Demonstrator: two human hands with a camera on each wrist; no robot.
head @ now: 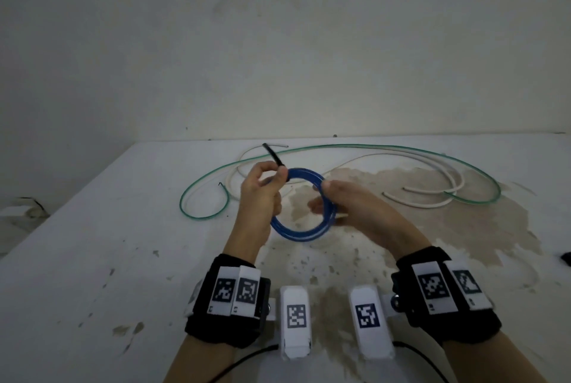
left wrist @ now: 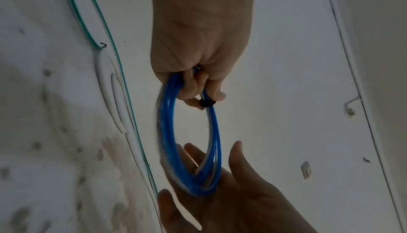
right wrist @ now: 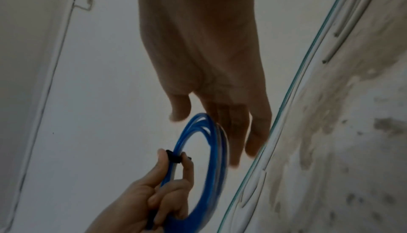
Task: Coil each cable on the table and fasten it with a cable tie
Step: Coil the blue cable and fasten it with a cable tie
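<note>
I see a white tabletop with a wide brownish stain spreading toward 3 o'clock and small flecks scattered toward 6. A plain grey-white wall stands at 12 o'clock. A small dark object sits at the 3 o'clock edge, too cropped to identify.

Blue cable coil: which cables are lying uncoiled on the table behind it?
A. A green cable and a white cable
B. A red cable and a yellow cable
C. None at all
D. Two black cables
A: behind the blue cable coil, held in the left hand, a green cable and a white cable sprawl loose on the table.
</note>
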